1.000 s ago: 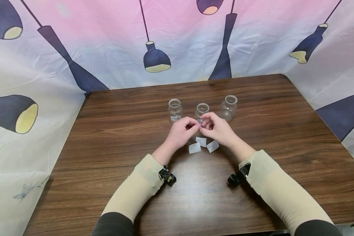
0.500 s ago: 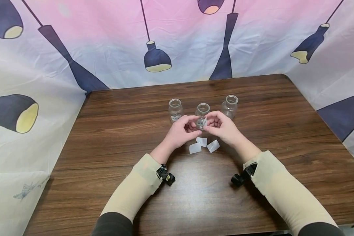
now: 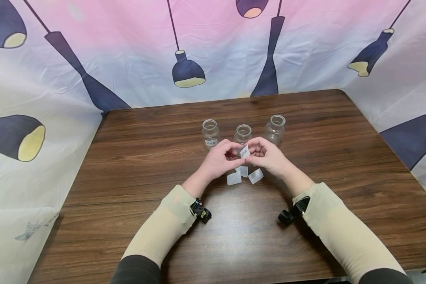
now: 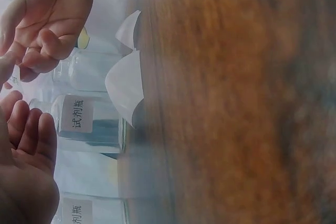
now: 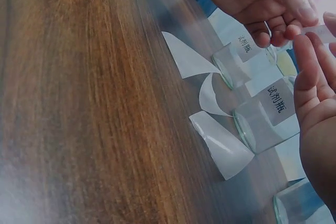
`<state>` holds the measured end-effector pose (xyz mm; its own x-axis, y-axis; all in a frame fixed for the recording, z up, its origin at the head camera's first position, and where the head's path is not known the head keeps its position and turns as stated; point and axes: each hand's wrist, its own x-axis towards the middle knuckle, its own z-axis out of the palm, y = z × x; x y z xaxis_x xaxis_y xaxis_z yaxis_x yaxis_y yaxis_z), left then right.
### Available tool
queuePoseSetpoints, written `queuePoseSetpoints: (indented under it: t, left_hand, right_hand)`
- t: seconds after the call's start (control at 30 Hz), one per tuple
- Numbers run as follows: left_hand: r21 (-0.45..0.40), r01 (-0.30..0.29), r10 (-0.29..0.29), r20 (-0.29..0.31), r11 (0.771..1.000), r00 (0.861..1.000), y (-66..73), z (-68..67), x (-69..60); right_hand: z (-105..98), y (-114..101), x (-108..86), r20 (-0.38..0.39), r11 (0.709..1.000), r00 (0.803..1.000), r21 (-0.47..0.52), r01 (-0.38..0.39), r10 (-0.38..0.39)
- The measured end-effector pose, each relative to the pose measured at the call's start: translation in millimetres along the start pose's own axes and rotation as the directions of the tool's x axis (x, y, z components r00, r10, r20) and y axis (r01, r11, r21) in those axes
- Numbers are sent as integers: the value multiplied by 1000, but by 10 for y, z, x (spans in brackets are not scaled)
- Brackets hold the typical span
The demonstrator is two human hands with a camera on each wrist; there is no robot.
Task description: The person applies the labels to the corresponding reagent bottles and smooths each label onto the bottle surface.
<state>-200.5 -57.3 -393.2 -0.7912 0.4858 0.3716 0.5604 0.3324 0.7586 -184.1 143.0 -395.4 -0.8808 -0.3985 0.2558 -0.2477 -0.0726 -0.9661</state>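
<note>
Above the table, my right hand (image 3: 268, 156) pinches a small white label (image 3: 245, 152) printed with dark characters. Thumb and index finger of my left hand (image 3: 218, 157) meet the label's other edge, as the right wrist view also shows; the fingertips partly cover it. Just behind the hands stands a middle glass jar (image 3: 243, 134), bearing a label (image 5: 281, 100) on its front. To the left is another labelled glass jar (image 3: 211, 134). A third glass jar (image 3: 275, 130), at the right, shows no label.
Three white paper pieces lie before the middle jar: one piece (image 3: 234, 178) at left, another piece (image 3: 242, 170) in the centre, and a third piece (image 3: 256, 176) at right. The wooden table (image 3: 145, 157) meets a printed cloth backdrop (image 3: 230, 51).
The label, first pinched edge-on between both hands, turned in the right hand while the left fingers came apart from it. Now its printed face shows, and the left fingertips meet it again.
</note>
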Motion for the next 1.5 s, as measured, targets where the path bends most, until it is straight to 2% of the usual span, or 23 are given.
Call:
queuePoseSetpoints:
  t: [0.33,0.47,0.6,0.73,0.87,1.0,1.17,1.33,1.5]
  left_hand:
    - [35,-20,20,-11,999,1000,15,4,-3]
    - [91,-41,44,-28,995,999,23,-7,9]
    - [186,-89,93,-16,979,996,31,-16,32]
    - [268,-142,147,3,953,989,35,-18,51]
    - [306,-156,164,2,939,987,44,-21,59]
    - [263,-128,138,-17,956,990,63,-17,65]
    - [126,-27,32,-40,992,999,45,3,72]
    - [54,58,-55,-48,997,997,31,18,99]
    - [48,63,-61,-32,997,998,47,44,140]
  right_hand:
    - [-18,19,-9,6,999,1000,33,-5,5]
    - [-33,-3,-8,-19,999,1000,43,-4,5]
    - [-52,-33,4,-93,999,996,-40,-16,13]
    - [-73,-40,18,-150,991,988,-117,-63,45]
    - [-92,-43,15,-185,983,980,-155,-100,71]
    - [-107,-50,2,-205,980,977,-172,-99,63]
    - [-141,-37,-11,-221,972,974,-209,-105,57]
    - [-179,-65,-38,-232,964,970,-234,-127,71]
    - [-145,-206,-76,-227,965,972,-234,-115,61]
